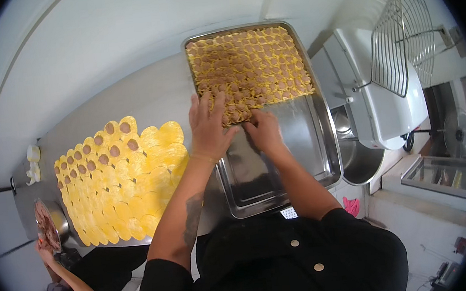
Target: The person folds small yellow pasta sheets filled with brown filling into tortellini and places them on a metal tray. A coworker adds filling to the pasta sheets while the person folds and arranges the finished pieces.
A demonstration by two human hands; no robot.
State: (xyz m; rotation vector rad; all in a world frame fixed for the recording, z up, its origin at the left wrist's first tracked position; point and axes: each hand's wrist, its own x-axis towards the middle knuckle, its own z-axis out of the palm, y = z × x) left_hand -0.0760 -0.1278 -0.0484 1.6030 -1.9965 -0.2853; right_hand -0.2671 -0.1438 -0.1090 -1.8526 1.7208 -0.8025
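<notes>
A deep steel tray [281, 188] holds many packed rows of open-topped dumplings [259, 60], yellow wrappers around brown filling, over its far part. My left hand [209, 125] lies across the tray's left edge. Its fingers are stretched out over the nearest dumplings, and the thumb points along the front row. Close beside it, my right hand [265, 132] has curled fingers and thumb around a dumpling at the front edge of the rows. The palm side of both hands is hidden. The tray's near part is bare metal.
Left of the tray, overlapping round yellow wrappers [121, 194] cover the steel table [145, 97]; the far rows carry balls of brown filling. At the lower left, another person's hand [45, 253] is at a metal bowl [57, 222] of filling. A white machine [372, 94] and wire guard stand right.
</notes>
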